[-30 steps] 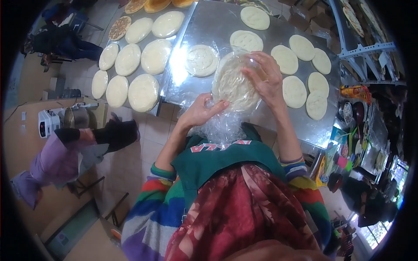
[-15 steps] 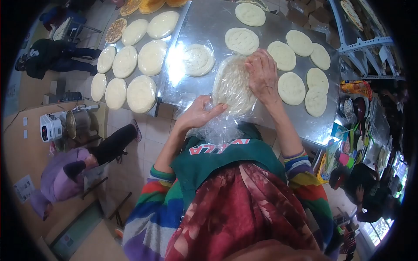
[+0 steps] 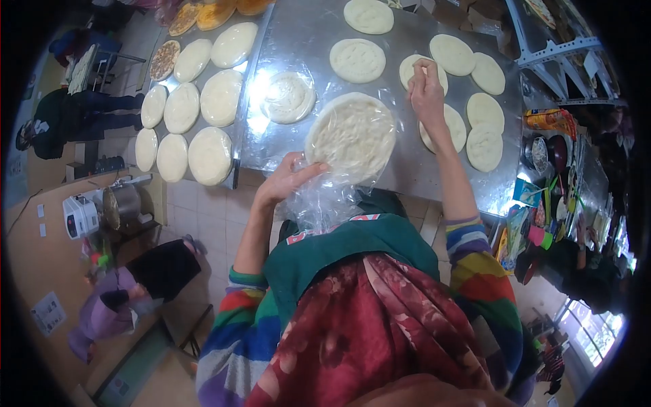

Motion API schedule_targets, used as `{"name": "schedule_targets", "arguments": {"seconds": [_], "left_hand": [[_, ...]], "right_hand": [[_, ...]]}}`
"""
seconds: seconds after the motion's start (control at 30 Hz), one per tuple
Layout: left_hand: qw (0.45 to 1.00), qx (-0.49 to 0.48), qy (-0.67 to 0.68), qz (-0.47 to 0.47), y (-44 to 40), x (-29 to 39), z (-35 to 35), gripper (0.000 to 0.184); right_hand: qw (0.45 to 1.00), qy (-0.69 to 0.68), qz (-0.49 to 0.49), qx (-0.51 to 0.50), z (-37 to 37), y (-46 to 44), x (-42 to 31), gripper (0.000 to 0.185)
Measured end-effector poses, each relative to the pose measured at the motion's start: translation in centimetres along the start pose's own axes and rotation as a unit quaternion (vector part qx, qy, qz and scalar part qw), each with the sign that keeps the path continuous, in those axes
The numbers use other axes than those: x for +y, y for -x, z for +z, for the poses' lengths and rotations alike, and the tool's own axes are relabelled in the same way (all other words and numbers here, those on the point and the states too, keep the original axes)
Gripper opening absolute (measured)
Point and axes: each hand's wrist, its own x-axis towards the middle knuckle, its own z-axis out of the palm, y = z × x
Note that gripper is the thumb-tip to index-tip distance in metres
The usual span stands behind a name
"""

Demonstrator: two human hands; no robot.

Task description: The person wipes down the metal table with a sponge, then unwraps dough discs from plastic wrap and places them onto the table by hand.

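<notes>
A round flatbread with a dimpled middle lies at the near edge of the metal table, inside or under clear plastic. My left hand is closed on the gathered plastic bag, thumb at the bread's lower left rim. The loose end of the bag hangs towards my apron. To the right of this bread, my right hand is raised with its fingers curled together, in front of a pale round. Whether the fingers pinch anything cannot be made out.
Several pale rounds stand about the metal table, among them a plastic-covered one. Wrapped rounds fill the left table, with browned breads at its far end. People are at the left and right. A metal rack is at right.
My right hand has left the bread's right edge, moving up and right. The bread shows more of its face. My left hand still grips the plastic, and my view has shifted slightly.
</notes>
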Motion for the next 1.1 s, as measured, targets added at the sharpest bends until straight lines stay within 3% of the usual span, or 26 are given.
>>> {"name": "schedule_targets", "arguments": {"seconds": [0.07,0.17,0.2,0.27,0.33,0.47,0.53,0.57,0.63,0.67,0.73,0.8,0.9,1.0,1.1], "left_hand": [[0.999,0.008,0.012,-0.029,-0.1,0.2,-0.1,0.035],[0.999,0.012,0.01,-0.041,-0.6,-0.5,-0.6,0.033],[0.999,0.013,0.005,-0.042,-0.7,-0.9,-0.7,0.032],[0.998,0.02,-0.015,0.049,-0.3,-0.8,-0.3,0.029],[0.994,0.023,-0.038,0.096,-0.4,-1.3,-0.4,0.027],[0.996,0.001,-0.054,0.066,-0.9,-2.1,-0.8,0.027],[0.973,-0.002,-0.156,0.171,-1.5,-3.3,-1.5,0.03],[0.923,0.005,-0.256,0.287,-2.0,-4.8,-2.3,0.031],[0.923,0.023,-0.269,0.273,-2.1,-6.6,-2.9,0.034],[0.973,0.033,-0.18,0.143,-1.4,-4.2,-2.4,0.036],[0.996,0.044,-0.075,-0.032,-0.6,-1.3,-1.6,0.039],[0.992,0.049,-0.055,-0.104,-1.1,0.2,-1.2,0.041],[0.996,-0.016,-0.063,-0.064,-2.1,-0.8,-2.0,0.043],[0.985,0.038,-0.077,-0.149,-0.9,2.8,-1.2,0.051],[0.995,0.072,0.004,-0.068,-1.5,-2.4,-1.8,0.054]], "right_hand": [[0.979,-0.181,0.021,-0.095,-0.6,1.3,-1.7,0.029],[0.98,-0.052,-0.046,-0.184,0.2,4.9,-2.5,0.037],[0.972,-0.111,0.0,-0.209,0.3,4.9,-2.1,0.036],[0.936,-0.227,0.092,-0.254,0.3,5.0,-1.3,0.033],[0.93,-0.25,0.103,-0.248,-0.1,4.0,0.4,0.03],[0.953,-0.181,0.082,-0.228,-0.5,3.0,2.2,0.024],[0.959,-0.234,0.066,-0.146,-0.3,2.1,3.7,0.023],[0.958,-0.259,0.058,-0.105,-0.4,1.5,4.3,0.023],[0.988,-0.143,0.014,-0.054,-2.2,0.2,5.3,0.028],[0.996,-0.085,-0.01,-0.029,-2.8,-0.5,4.5,0.03],[0.975,-0.13,-0.009,-0.178,-2.5,-0.4,2.1,0.028],[0.935,-0.149,0.0,-0.323,-1.1,-0.4,-0.4,0.025],[0.86,-0.202,0.11,-0.456,1.1,-0.9,-1.4,0.027],[0.809,-0.265,0.204,-0.484,2.4,-1.3,-0.3,0.037],[0.807,-0.236,0.092,-0.533,2.5,-0.7,-1.0,0.04]]}}
